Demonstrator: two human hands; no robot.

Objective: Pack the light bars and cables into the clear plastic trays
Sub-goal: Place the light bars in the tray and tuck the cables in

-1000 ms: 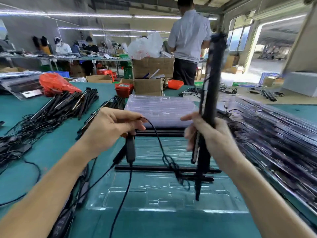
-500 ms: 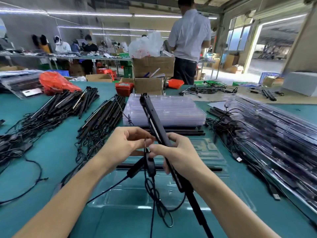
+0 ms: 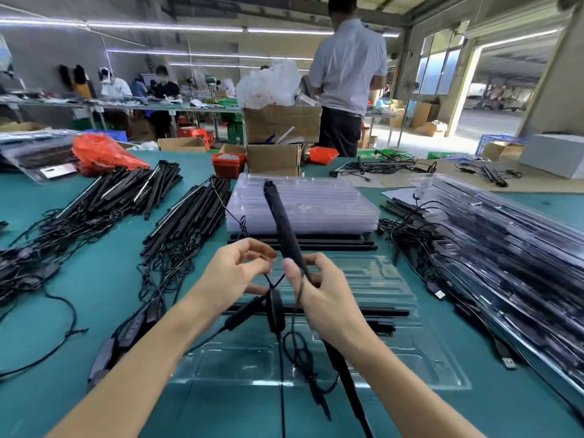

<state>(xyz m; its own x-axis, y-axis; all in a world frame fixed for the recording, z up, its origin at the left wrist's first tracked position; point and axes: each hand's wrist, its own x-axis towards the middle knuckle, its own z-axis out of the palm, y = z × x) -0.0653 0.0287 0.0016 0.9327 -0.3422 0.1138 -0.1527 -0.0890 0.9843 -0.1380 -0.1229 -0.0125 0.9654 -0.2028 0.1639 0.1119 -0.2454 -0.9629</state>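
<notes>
- Right hand (image 3: 328, 298) grips a black light bar (image 3: 286, 229), tilted, its top toward 11 o'clock.
- Left hand (image 3: 235, 273) pinches the bar's cable (image 3: 295, 349), which dangles over the tray (image 3: 442, 371).
- Two bars (image 3: 373, 311) lie in the tray.
- At 12 o'clock: tray stack (image 3: 316, 200).

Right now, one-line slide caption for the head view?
Right hand grips a light bar over the clear tray; left hand pinches its cable.
</notes>
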